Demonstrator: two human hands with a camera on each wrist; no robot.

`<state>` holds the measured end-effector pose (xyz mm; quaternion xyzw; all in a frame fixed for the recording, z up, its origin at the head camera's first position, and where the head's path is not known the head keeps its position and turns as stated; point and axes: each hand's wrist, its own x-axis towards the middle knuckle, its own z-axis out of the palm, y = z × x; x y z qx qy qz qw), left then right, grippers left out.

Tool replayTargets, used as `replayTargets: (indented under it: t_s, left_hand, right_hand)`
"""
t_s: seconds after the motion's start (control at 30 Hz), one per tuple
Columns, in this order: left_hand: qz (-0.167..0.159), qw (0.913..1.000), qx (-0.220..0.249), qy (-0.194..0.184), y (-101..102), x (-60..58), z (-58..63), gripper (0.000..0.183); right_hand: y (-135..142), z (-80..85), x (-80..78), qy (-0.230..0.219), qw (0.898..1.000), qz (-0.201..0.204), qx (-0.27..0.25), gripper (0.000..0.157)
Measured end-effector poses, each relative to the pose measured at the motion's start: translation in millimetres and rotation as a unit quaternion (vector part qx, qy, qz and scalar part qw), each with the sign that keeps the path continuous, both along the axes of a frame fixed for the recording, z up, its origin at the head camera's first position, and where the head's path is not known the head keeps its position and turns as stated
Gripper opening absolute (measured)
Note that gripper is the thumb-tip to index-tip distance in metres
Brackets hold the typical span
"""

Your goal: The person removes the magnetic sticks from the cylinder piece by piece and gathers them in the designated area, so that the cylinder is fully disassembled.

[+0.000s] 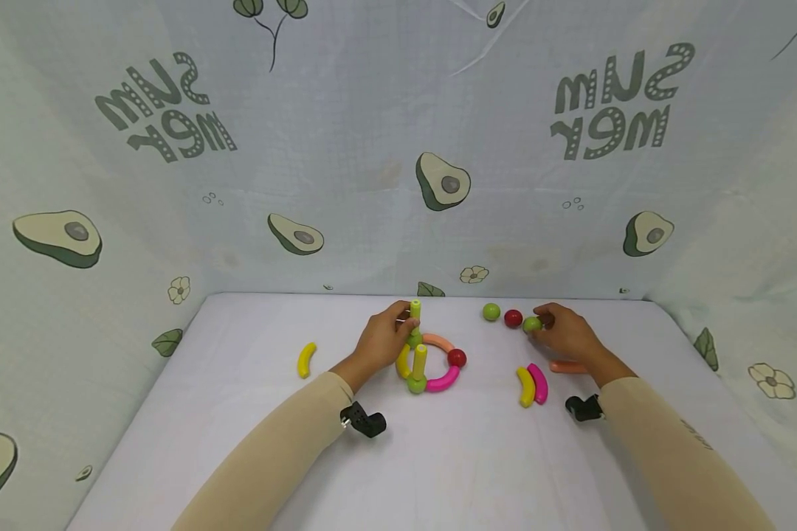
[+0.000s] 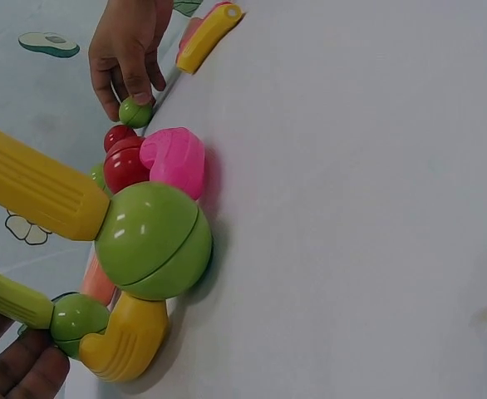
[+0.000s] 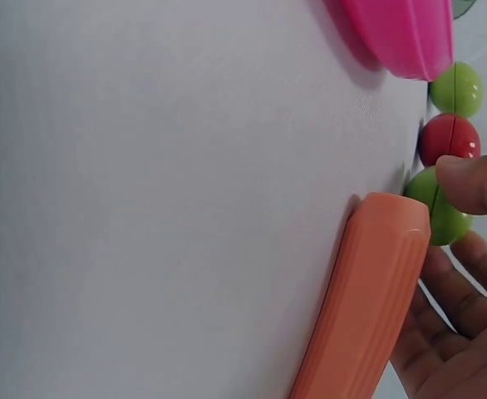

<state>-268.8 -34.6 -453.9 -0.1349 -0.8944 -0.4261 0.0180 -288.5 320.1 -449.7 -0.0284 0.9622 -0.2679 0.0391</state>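
My left hand (image 1: 384, 339) holds the upright yellow-green stick (image 1: 415, 310) at the back of a ring of magnetic building pieces. That stick stands on a green ball (image 2: 79, 322). A yellow stick (image 1: 420, 361) rises from the front green ball (image 2: 154, 241). Curved yellow (image 1: 403, 363), orange (image 1: 438, 341) and magenta (image 1: 443, 379) rods and a red ball (image 1: 457, 358) make up the rest of the ring. Farther right, my right hand (image 1: 561, 330) pinches a loose green ball (image 1: 532, 324) between thumb and fingers, at the end of a short row of balls.
A red ball (image 1: 513, 318) and another green ball (image 1: 491, 312) lie left of my right hand. Nearer me are curved yellow (image 1: 526, 387) and magenta (image 1: 538, 383) rods, and an orange rod (image 3: 364, 291) lies below the right wrist. One yellow curved rod (image 1: 307, 360) lies far left.
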Motion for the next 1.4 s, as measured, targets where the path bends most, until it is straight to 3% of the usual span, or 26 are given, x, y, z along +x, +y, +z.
replayTargets:
  t_s: [0.2,0.4,0.53,0.67,0.8,0.97,1.1,1.23,1.4]
  left_hand:
    - [-0.005,1.0000,-0.006,0.005,-2,-0.2,-3.7,0.040]
    - [0.006,0.9999,-0.005,0.012,-7,2.7,-8.2,0.049]
    - [0.013,0.9989,-0.017,0.043,-13,7.1,-7.2,0.048]
    - [0.012,0.9961,-0.046,0.075,-19,16.7,-8.8,0.038]
    - [0.001,0.9953,-0.068,0.069,-25,29.8,-12.8,0.031]
    - [-0.036,0.9943,-0.084,0.056,-30,44.3,-18.5,0.028]
    - [-0.079,0.9918,-0.073,0.070,-33,53.8,-21.0,0.028]
    - [-0.102,0.9889,-0.066,0.086,-35,59.3,-23.8,0.030]
    - [-0.107,0.9870,-0.093,0.075,-36,61.5,-27.8,0.035]
  right_hand:
    - [-4,3.2,4.6,0.006,0.999,-0.026,-0.025,0.064]
    - [-19,12.9,16.5,0.074,0.993,-0.042,-0.081,0.054]
    - [-35,20.5,26.4,0.095,0.989,-0.032,-0.109,0.050]
    - [-53,23.4,35.4,0.092,0.989,-0.017,-0.116,0.046]
    - [-70,21.0,44.5,0.101,0.989,0.017,-0.102,0.042]
    - [-92,16.3,56.1,0.119,0.984,0.072,-0.109,0.039]
    - [-109,13.9,65.1,0.112,0.984,0.092,-0.100,0.040]
    - [-124,12.9,73.2,0.094,0.986,0.103,-0.088,0.041]
    - [-138,11.7,80.8,0.086,0.982,0.138,-0.101,0.038]
